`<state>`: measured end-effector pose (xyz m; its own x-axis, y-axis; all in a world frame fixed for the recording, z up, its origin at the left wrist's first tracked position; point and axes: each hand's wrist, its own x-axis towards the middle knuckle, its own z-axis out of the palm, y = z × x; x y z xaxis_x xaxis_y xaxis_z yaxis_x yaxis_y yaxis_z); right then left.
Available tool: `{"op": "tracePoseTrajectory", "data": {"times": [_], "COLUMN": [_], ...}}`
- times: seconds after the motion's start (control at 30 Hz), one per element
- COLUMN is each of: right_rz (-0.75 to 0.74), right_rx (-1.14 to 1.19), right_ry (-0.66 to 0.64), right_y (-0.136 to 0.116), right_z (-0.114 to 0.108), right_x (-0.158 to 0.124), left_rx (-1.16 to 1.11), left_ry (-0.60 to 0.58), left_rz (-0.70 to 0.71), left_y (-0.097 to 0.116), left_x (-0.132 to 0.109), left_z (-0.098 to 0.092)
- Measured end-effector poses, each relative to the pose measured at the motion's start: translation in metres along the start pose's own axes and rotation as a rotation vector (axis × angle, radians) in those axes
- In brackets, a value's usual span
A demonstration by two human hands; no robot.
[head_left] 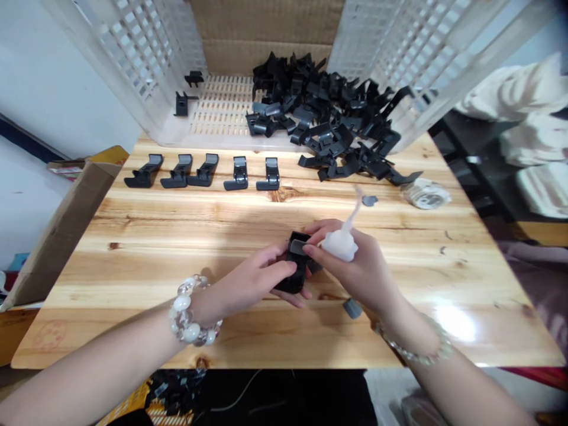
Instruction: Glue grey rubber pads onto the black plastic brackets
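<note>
Around the left wrist (205, 306), a chunky bracelet of large, round, clear and milky-white beads (194, 312); around the right wrist (399, 325), a slim strand of small, pale, translucent beads (415, 349).

White wall (39, 77) on L — pine table (177, 222) w/ glare (457, 322), pale grey floor (384, 393) below, dark shelf (461, 154) on R.

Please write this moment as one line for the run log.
left hand: holds black plastic part | right hand: holds white squeeze bottle | wooden table: five black parts in a row
</note>
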<state>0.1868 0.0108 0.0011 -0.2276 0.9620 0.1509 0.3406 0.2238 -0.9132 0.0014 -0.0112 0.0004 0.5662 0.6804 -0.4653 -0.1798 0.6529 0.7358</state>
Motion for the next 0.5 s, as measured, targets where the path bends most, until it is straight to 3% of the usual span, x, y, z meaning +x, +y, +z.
{"op": "tracePoseTrajectory", "data": {"times": [0.13,0.27,0.5], "right_rz": [-0.114,-0.136,-0.172], "right_rx": [-0.089,-0.053,-0.117], "right_ry": [0.049,0.128,0.078], "right_y": [0.0029,0.0039,0.0041], "right_z": [0.0024,0.0008,0.0028], "right_x": [-0.0025,-0.0025,-0.0027], "left_rx": [-0.010,-0.009,-0.002], "left_ry": [-0.015,-0.005,-0.025], "left_rz": [-0.005,-0.004,-0.003], "left_y": [-0.0004,-0.0004,-0.0004], "left_x": [0.0001,0.0006,-0.0005], "left_z": [-0.0002,-0.0009,-0.0015]}}
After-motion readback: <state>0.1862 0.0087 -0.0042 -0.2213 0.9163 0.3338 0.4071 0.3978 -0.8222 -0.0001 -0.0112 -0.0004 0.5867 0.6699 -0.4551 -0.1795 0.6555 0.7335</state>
